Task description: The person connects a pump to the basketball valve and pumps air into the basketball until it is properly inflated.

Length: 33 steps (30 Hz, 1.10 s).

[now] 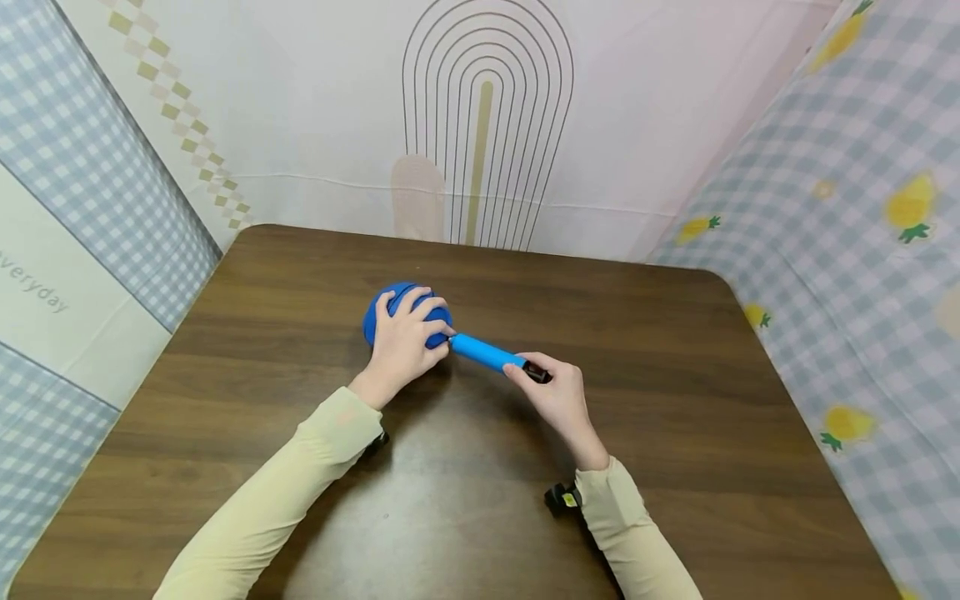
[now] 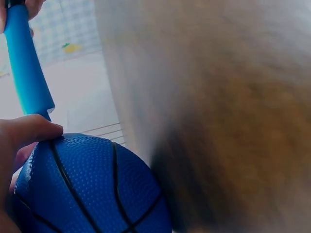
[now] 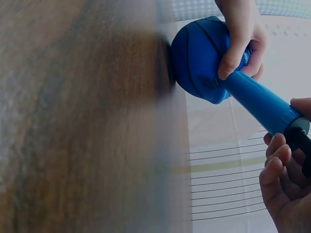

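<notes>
A small blue basketball [image 2: 97, 184] with black seam lines rests on the table, and my left hand [image 1: 405, 337] grips it with fingers curled over its top. A blue hand pump [image 1: 486, 353] slants from the ball toward the right. Its narrow front end meets the ball beside my left thumb [image 3: 232, 63]; the exact contact is mostly hidden by the fingers. My right hand [image 1: 557, 393] holds the pump near its black rear end [image 3: 297, 128], thumb on one side and fingers on the other.
The brown wooden table [image 1: 637, 325] has rounded far corners. A pale cloth with arch lines [image 1: 487, 125] hangs behind its far edge. Checked cloth with pineapples [image 1: 862, 250] hangs at the right, and more checked cloth [image 1: 82, 108] at the left. A black wrist camera [image 1: 561, 498] sits by the right sleeve.
</notes>
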Motion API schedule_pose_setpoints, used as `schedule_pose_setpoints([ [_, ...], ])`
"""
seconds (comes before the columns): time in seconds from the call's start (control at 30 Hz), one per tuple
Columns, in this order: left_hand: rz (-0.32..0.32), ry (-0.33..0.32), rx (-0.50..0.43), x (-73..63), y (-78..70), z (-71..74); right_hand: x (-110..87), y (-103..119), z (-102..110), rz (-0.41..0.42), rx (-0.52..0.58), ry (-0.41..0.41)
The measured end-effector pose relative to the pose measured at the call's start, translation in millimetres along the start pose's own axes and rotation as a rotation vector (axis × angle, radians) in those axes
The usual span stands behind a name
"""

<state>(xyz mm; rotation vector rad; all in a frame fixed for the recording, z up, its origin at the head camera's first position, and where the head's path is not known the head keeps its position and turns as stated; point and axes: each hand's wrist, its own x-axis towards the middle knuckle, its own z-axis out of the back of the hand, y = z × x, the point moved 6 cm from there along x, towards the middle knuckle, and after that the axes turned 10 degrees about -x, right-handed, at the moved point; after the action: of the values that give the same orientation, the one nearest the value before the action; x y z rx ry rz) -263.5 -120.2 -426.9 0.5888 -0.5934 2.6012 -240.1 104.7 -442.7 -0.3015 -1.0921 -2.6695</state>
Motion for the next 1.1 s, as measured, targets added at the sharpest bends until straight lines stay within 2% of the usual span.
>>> schedule_pose_setpoints([
  [0.17, 0.026, 0.015, -0.027, 0.9, 1.4, -0.8, -1.1, 0, 1, 0.015, -0.002, -0.002],
  [0.67, 0.012, 0.025, -0.044, 1.6, 0.9, 0.7, -4.2, -2, 5, 0.047, 0.012, -0.011],
  [1.1, 0.0, 0.015, -0.003, 2.0, -3.4, 2.0, -7.5, -2, 11, 0.071, -0.026, -0.033],
])
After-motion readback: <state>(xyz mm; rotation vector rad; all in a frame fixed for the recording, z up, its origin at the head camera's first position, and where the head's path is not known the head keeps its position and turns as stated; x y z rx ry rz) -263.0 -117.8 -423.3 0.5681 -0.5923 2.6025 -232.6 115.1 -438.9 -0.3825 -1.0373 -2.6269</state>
